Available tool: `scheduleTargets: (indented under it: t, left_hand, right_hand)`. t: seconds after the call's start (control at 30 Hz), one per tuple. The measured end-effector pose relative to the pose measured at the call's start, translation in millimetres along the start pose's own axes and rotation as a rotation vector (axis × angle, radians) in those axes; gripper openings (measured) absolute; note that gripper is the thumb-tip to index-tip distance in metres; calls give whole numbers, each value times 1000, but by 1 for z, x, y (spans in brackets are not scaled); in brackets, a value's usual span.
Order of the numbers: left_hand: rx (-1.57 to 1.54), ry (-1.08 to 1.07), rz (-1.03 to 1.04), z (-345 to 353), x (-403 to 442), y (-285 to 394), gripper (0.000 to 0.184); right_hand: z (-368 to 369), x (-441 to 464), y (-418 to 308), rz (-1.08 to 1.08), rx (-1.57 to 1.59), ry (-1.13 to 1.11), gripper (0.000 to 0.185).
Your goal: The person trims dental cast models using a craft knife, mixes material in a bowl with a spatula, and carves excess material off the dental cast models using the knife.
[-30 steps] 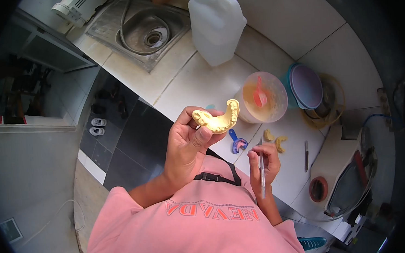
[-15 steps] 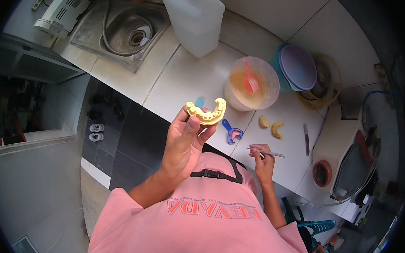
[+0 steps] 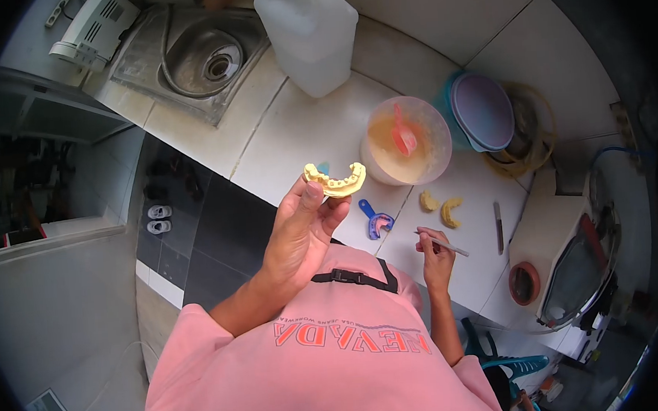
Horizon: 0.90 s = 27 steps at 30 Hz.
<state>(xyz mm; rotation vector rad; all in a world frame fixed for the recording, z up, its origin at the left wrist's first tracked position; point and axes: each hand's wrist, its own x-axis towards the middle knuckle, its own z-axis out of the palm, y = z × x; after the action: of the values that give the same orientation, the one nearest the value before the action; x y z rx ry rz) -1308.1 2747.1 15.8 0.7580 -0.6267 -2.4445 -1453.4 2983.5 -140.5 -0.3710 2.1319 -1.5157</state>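
Note:
My left hand [image 3: 300,226] is closed on a pale yellow, horseshoe-shaped dental cast [image 3: 340,185], pinching it between thumb and fingers above the counter edge, its row of teeth showing. Held like a pen, a slim grey pointed tool [image 3: 450,248] rests in the closed fingers of my right hand [image 3: 436,261], apart from the cast. Between the hands lies a blue impression tray [image 3: 376,221] with pink material in it. Two yellow plaster pieces, a small one [image 3: 428,201] and a curved one [image 3: 452,213], lie just beyond my right hand.
A translucent tub [image 3: 437,170] of beige powder holds a red scoop [image 3: 404,137]. Behind are a white jug [image 3: 311,41] and a lidded teal container [image 3: 481,112]. A thin dark tool [image 3: 498,227] lies near a beige machine [image 3: 535,230] at right. The sink [image 3: 129,76] is far left.
The cast has tilted in my left hand, so its front teeth face me more. My right hand has shifted slightly right and away from my body with the tool.

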Motion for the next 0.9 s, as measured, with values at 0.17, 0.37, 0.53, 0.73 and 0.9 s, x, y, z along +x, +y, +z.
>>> scheduleTargets:
  t: [0.17,0.37,0.53,0.73,0.9]
  left_hand:
    - [-10,57,-34,7,5,-2,44]
    - [-20,5,-97,6,7,-4,41]
    - [125,-62,62,13,0,-7,32]
    - [330,-272,197,22,-10,0,24]
    - [366,-335,181,31,-18,9,24]
  right_hand:
    - [-5,6,-11,-11,-102,-58,21]
    - [-3,8,-38,-88,-94,-81,20]
    - [10,4,-87,-232,110,-94,23]
    - [32,11,-181,-616,242,-162,32]
    - [39,21,-207,-738,243,-291,36]
